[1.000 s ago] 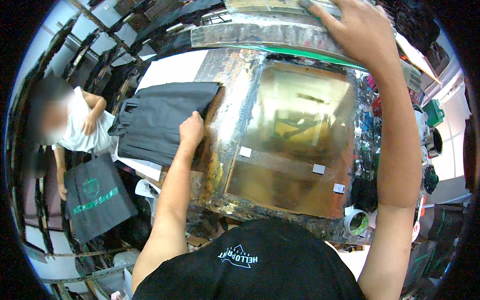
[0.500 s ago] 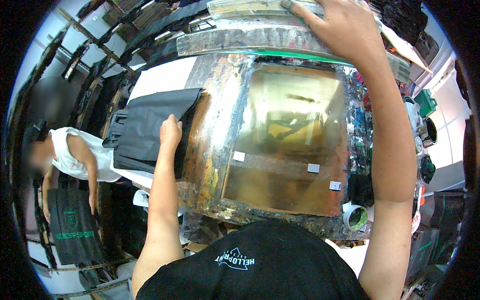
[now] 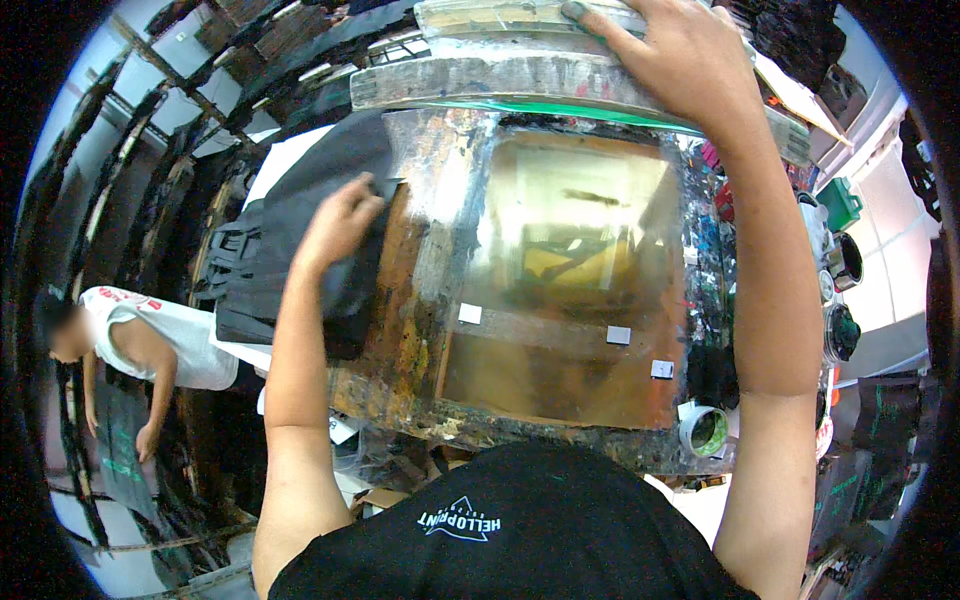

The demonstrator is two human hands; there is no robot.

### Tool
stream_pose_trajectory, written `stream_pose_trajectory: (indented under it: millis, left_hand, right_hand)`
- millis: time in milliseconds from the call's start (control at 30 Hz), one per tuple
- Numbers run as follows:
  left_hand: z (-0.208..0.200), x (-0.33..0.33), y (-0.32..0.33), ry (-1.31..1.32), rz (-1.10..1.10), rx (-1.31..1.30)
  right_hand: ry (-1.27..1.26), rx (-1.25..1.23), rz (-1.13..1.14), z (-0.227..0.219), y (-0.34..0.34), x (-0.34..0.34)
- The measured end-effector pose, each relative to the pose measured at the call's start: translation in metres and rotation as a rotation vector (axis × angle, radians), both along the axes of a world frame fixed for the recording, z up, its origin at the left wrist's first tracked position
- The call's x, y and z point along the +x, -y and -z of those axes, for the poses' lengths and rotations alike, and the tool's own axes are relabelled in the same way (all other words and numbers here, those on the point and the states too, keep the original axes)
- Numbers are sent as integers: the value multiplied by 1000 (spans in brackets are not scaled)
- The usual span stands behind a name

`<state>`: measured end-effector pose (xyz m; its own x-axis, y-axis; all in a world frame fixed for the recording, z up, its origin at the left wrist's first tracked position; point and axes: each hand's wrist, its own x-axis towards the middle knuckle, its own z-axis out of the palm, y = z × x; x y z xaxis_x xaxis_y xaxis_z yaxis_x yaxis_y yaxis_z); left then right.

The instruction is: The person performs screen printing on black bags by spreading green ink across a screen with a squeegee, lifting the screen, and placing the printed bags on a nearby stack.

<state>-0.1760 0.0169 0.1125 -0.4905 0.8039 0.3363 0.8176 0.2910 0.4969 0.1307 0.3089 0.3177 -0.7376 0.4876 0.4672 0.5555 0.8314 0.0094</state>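
A stack of black fabric bags (image 3: 270, 285) lies on the left of the worktable, strap handles toward its left side. My left hand (image 3: 345, 218) is closed at the right edge of the stack, pinching the top bag, whose far part bows upward. At the far side my right hand (image 3: 690, 60) grips a raised, paint-stained printing frame (image 3: 500, 80) with a green strip along its lower edge, the thumb lying over it. Below the frame is a shiny amber-brown board (image 3: 560, 270) with several small white tabs near its front.
A tape roll (image 3: 704, 432) sits at the board's front right corner. Open paint tins (image 3: 845, 262) stand along the right. At the left, another person (image 3: 160, 340) bends over a dark bag with green print (image 3: 125, 450). Dark racks stand behind.
My left hand has moved away from me and slightly right, and the top bag's far part has risen with it. My right hand stays on the frame. The other person has shifted.
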Motion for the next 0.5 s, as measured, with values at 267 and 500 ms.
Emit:
stream_pose_trajectory:
  millis: [267, 500]
  left_hand:
    - [109, 168, -191, 125, 113, -273]
    - [163, 262, -242, -76, 346, -56]
  right_hand:
    - [21, -7, -11, -1, -6, 3]
    - [62, -32, -91, -10, 2, 5]
